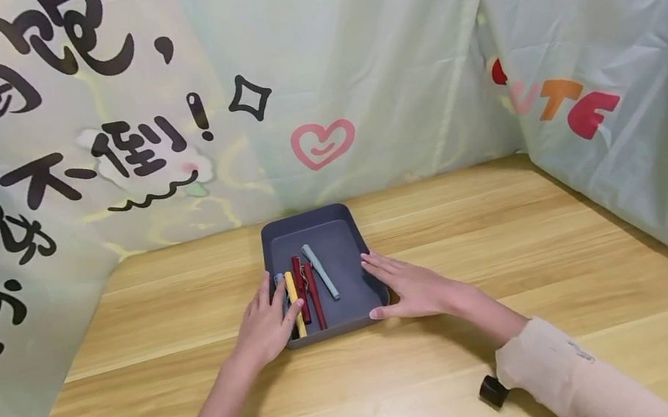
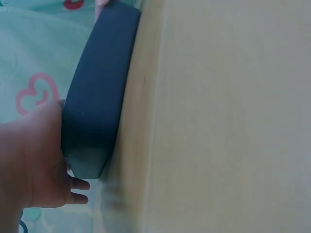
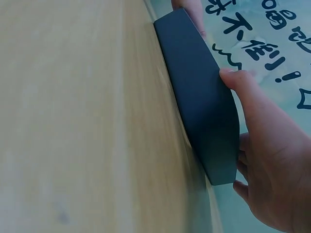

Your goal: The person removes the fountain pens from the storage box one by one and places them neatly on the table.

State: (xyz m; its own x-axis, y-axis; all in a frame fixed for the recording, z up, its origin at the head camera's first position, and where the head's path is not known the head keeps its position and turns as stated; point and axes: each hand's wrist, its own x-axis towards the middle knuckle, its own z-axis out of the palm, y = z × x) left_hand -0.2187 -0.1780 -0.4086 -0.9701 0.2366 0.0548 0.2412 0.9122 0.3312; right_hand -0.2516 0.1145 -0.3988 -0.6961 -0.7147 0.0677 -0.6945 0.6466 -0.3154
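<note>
A dark grey-blue rectangular tray [image 1: 347, 251] sits on the table, its outer near wall filling part of both wrist views. Several slim pens lie inside: a yellow pen [image 1: 294, 297], two dark red pens [image 1: 315, 297] and a pale grey-blue pen [image 1: 322, 274]. A blue pen [image 1: 280, 281] is partly covered by my left hand [image 1: 268, 328]. That hand rests over the tray's left wall, with its thumb reaching inside above the pens. My right hand [image 1: 418, 287] lies against the right wall with extended fingers; its thumb [image 3: 233, 77] touches the near rim.
The wooden table [image 1: 203, 380] runs back to a pale printed curtain [image 1: 376, 67] behind the tray. Another hanging curtain [image 1: 626, 38] borders the right side. Black devices [image 1: 494, 391] sit at both sleeve cuffs.
</note>
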